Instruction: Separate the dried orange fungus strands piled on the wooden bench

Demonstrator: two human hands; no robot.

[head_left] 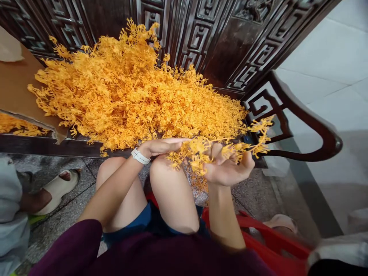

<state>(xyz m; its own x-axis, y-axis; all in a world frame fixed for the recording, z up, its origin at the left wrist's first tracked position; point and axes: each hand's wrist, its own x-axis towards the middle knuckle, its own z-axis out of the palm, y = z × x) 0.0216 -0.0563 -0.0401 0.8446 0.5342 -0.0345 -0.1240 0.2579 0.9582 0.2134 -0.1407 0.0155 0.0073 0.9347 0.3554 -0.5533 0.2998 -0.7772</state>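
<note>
Yellow-orange branching sprigs (198,147), which look like plastic, hang between my hands just above my knee. My right hand (230,170) is closed round them, palm up, and one sprig sticks out past its fingers to the right. My left hand (163,145), below a white wristband (140,156), reaches in from the left and pinches the sprigs at their left end. Its fingertips are partly hidden behind them. Just beyond both hands, a big heap of the same sprigs (138,88) covers the seat of a dark carved bench.
The bench's carved back (218,50) rises behind the heap, with a curved armrest (310,122) at right. Cardboard (25,88) leans at the left. Red plastic (267,237) stands by my right side. Another person's sandalled foot (57,191) is at the left.
</note>
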